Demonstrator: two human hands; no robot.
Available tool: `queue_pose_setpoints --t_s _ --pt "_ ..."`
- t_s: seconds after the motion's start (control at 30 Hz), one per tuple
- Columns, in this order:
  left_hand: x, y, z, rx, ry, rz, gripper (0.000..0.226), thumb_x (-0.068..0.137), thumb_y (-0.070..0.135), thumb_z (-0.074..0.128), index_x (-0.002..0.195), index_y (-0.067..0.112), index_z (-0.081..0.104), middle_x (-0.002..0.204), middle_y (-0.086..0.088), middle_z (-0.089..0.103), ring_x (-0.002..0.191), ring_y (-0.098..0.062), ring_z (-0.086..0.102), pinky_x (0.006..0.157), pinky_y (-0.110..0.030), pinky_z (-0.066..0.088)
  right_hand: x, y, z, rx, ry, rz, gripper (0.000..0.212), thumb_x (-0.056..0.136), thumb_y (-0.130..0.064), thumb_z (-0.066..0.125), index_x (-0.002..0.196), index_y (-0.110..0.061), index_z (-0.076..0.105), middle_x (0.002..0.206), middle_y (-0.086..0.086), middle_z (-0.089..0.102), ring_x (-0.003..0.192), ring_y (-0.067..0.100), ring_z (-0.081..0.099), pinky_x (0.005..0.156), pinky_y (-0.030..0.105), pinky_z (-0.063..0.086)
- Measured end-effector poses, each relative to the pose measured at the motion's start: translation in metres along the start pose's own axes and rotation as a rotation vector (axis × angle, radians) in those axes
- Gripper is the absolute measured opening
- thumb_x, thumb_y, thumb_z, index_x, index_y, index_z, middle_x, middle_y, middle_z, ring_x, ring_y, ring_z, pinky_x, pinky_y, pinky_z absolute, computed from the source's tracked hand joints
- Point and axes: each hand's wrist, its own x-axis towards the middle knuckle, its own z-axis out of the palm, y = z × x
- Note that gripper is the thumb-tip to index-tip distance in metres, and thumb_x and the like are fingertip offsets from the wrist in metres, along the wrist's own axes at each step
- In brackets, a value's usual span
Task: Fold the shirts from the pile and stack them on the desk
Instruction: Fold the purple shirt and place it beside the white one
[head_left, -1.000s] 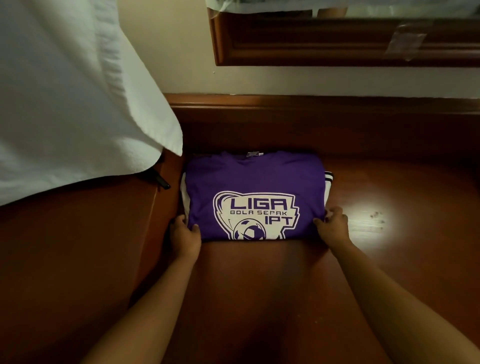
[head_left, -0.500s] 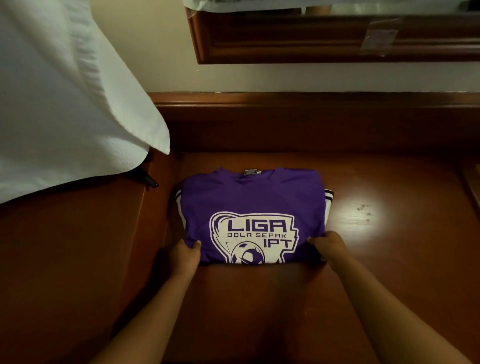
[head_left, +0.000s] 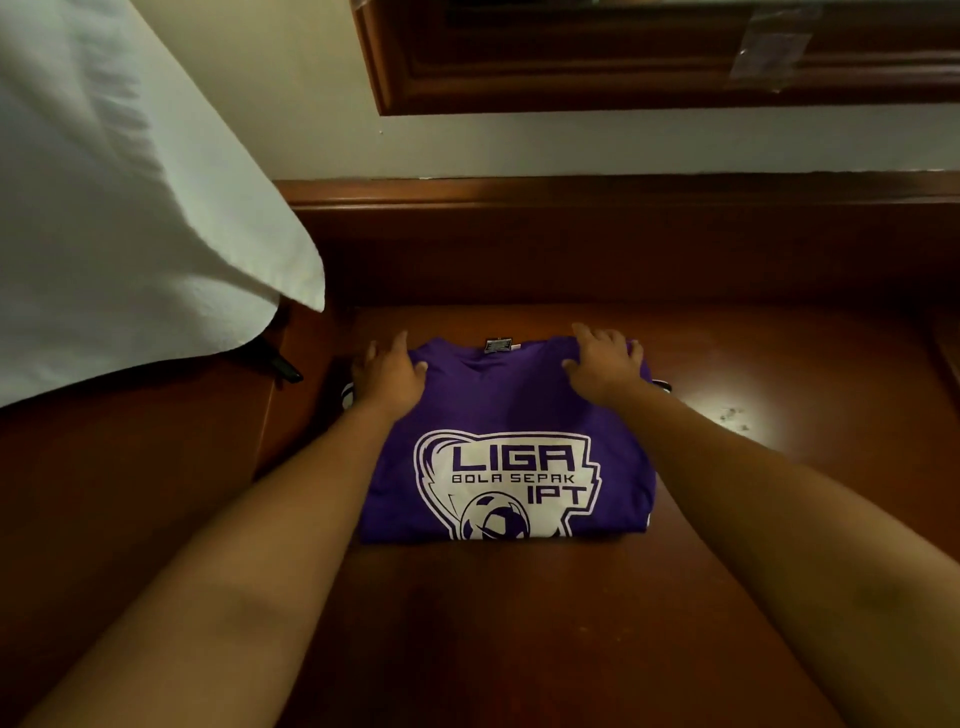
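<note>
Flat, hands (head_left: 496, 366) at shirt's (head_left: 511, 415) far edge

White cloth (head_left: 130, 218) overhanging desk's (head_left: 519, 623) left

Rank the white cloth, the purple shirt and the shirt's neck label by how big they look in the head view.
1. White cloth, largest, though it hangs nearer the camera, so true size is unsure.
2. Purple shirt.
3. Neck label, smallest.
</note>
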Motion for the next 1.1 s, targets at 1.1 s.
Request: queue_pose_setpoints --t_s 1.1 --pt "-0.058 -0.067 0.064 0.279 0.059 0.049 0.077 0.086 0.068 -0.001 0.153 0.031 0.013 0.162 -0.008 0.002 0.147 -0.035 -0.003 0.116 -0.054 0.006 -0.039 0.010 0.087 0.164 0.164 0.235 0.067 0.100 -0.051 0.025 0.154 -0.014 0.009 0.159 0.022 -0.001 0.147 0.035 -0.005 0.118 0.050 0.002"
